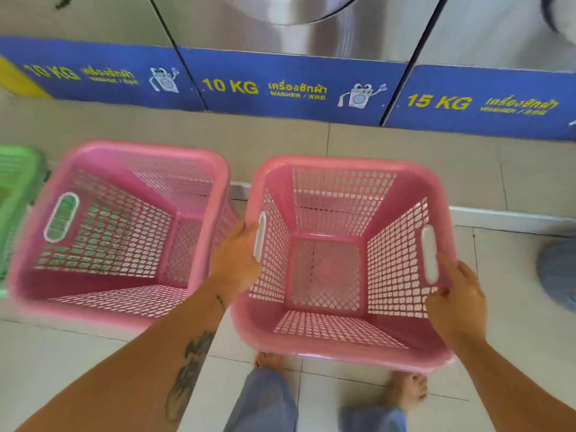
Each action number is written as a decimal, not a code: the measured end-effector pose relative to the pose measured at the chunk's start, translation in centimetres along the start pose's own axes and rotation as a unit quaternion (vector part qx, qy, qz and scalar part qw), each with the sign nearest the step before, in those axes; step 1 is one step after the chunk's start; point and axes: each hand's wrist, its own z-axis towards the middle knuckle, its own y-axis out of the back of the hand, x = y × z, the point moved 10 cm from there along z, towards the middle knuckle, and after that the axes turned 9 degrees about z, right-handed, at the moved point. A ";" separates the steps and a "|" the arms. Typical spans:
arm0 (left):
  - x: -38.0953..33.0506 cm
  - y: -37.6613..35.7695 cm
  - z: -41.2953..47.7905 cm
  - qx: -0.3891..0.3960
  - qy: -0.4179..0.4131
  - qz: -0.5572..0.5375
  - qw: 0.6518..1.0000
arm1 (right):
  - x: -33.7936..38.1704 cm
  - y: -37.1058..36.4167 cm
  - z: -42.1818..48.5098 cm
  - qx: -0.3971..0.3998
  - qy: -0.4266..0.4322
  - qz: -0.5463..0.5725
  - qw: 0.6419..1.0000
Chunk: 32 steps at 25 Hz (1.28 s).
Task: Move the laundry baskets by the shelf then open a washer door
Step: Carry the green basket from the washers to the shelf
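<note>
Two empty pink mesh laundry baskets sit in front of me. The right pink basket is held at both sides: my left hand grips its left rim by the white handle slot, and my right hand grips its right rim. The left pink basket stands beside it, tilted and blurred, with no hand on it. A row of steel washers runs along the top; the middle washer is labelled 10 KG, and only the lower edge of its round door shows.
A green basket stands at the far left edge, against the left pink basket. A washer marked 15 KG is at the right. A grey-blue round object lies on the tiled floor at right. My bare feet stand below the held basket.
</note>
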 end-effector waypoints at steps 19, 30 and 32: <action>1.8 10.2 -11.0 -0.004 0.020 -0.150 0.988 | 14.8 2.1 -12.0 0.114 0.002 0.168 0.979; 22.1 24.8 -14.9 -0.118 0.078 -0.217 0.966 | 41.0 -11.4 -19.9 0.218 0.188 0.159 0.944; 29.3 26.7 -14.6 -0.163 0.099 -0.222 0.956 | 45.6 -16.7 -21.9 0.233 0.203 0.151 0.939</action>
